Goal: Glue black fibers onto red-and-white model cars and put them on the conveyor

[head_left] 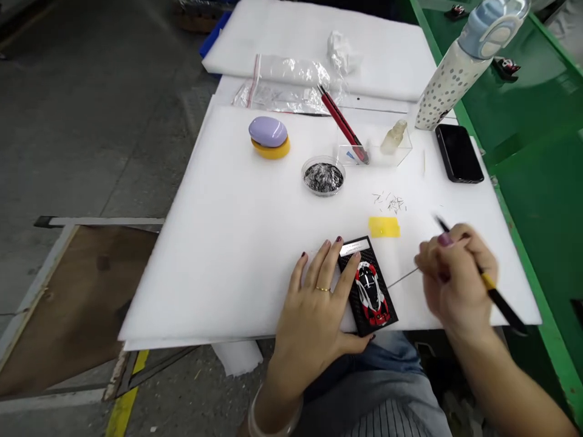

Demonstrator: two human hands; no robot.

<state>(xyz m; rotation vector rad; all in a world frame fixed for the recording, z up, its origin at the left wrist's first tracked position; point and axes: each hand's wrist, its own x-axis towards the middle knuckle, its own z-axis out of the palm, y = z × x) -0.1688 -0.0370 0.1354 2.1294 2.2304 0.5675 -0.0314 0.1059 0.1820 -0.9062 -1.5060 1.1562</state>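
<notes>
A small red, white and black model car (372,290) sits on a black display base (392,312) at the front of the white foam sheet. My left hand (314,309) steadies the base from its left side, index finger near the silver label and thumb at the lower corner. The other fingers lie spread on the foam. To the right, my right hand (458,276) is closed around a pen-like tool (505,306), black with a yellow band. A thin rod (404,277) runs from this hand towards the base; whether it touches is unclear. Motion blurs the hand slightly.
Beyond the base lie a yellow sticky piece (384,227), small dark slivers (392,202) and a round dish (323,176) of black slivers. Farther back are a clear tray (387,156), red tweezers (341,121), a lilac-and-yellow case (268,136), a phone (459,153) and a bottle (450,85).
</notes>
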